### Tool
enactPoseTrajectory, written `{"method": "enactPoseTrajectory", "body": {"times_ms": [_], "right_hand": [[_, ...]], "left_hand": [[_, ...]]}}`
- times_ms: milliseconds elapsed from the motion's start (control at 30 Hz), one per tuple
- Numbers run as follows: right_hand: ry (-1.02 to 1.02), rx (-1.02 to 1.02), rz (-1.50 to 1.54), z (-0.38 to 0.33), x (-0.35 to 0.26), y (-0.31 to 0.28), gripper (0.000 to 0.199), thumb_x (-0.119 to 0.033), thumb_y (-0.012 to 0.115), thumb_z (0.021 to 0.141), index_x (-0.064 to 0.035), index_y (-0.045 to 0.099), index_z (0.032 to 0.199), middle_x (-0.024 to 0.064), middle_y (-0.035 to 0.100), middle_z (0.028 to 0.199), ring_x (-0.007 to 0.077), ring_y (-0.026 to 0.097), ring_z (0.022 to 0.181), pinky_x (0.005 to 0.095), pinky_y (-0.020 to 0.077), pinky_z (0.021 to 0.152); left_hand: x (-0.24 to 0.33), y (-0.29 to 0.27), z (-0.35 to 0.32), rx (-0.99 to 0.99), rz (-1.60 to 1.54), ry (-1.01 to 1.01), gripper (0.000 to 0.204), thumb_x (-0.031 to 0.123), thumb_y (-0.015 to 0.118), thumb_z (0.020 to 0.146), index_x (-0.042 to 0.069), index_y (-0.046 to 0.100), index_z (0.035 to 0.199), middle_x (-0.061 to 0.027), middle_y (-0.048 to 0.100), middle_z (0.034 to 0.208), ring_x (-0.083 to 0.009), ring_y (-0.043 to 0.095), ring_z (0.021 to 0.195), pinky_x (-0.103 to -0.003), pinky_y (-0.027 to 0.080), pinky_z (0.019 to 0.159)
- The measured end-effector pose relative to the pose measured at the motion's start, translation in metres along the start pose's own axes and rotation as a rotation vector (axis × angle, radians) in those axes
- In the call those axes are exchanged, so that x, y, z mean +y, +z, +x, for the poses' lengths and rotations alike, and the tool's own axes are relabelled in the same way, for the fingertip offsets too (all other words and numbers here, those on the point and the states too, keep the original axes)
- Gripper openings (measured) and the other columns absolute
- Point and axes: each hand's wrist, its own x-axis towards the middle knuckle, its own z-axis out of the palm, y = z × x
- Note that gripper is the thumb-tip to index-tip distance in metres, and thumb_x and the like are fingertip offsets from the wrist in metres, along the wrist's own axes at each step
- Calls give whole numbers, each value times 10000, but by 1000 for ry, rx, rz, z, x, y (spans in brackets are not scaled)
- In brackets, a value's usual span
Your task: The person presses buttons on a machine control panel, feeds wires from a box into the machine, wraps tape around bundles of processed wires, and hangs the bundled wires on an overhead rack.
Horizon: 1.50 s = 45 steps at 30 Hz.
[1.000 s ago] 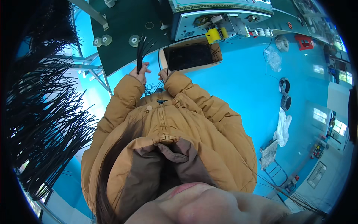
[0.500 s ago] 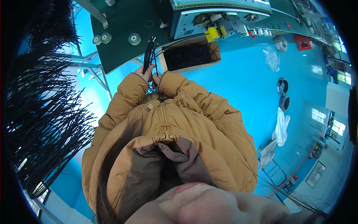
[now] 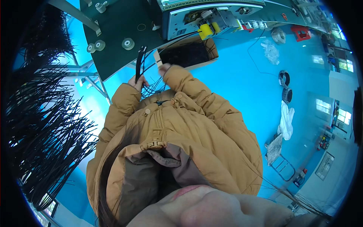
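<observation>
My left hand (image 3: 138, 81) is closed around a bundle of black wires (image 3: 139, 65) that stands upright out of the fist. More thin black wires (image 3: 154, 86) dangle loosely below, between my two forearms. My right hand (image 3: 164, 69) is apart from the bundle, at the near left corner of a cardboard box (image 3: 217, 53). It is blurred and partly covered by its sleeve, so its fingers cannot be made out. Just ahead of the box stands a machine (image 3: 177, 30) with yellow rollers (image 3: 206, 32). A black strand runs left from the rollers, over the box.
A dark green table (image 3: 113, 60) carries several tape rolls (image 3: 127, 44) and a metal post (image 3: 77, 17). Thick bunches of black wires (image 3: 49, 132) hang on my left. On the blue floor at right lie black coils (image 3: 284, 79), clear plastic (image 3: 271, 53) and a red object (image 3: 300, 33).
My right hand has left the wire bundle and moved right, to the box corner. My left hand, still round the bundle, has shifted slightly left and nearer. The view has also moved a little.
</observation>
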Motion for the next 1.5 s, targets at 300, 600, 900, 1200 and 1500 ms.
{"method": "enactPoseTrajectory", "body": {"times_ms": [300,600,900,1200,1500], "right_hand": [[38,556,1146,42,38,-37,384,-160,540,729,-52,404,1071,61,474,1019,163,449,929,284,371,745],[58,502,1137,55,55,-34,232,-267,355,831,-94,502,782,45,556,853,174,508,752,282,379,674],[-13,415,476,80,81,-10,225,-195,340,840,-17,478,843,65,548,851,129,507,731,223,396,698],[-568,315,-424,-22,-8,1,162,-119,448,713,-133,474,872,75,499,792,252,526,662,340,432,582],[-895,110,-469,-41,-43,1,234,-168,500,693,-139,484,924,81,492,836,263,518,647,353,420,551]], "left_hand": [[-5,-1,-23,20,-310,-88,384,429,403,799,51,416,732,-1,366,492,-91,392,435,-225,329,418],[-3,4,-16,249,-247,-113,306,297,515,773,40,445,924,13,337,448,-75,288,312,-226,219,292],[3,-2,-13,134,-262,-341,220,229,471,788,34,500,885,21,329,425,-79,266,292,-233,215,293],[4,-3,-5,130,-387,-222,249,248,474,797,49,534,934,-27,489,643,-66,337,345,-216,277,309],[6,3,-2,1,-207,-195,293,306,437,814,53,536,924,7,391,482,-74,320,353,-201,269,338]]}}
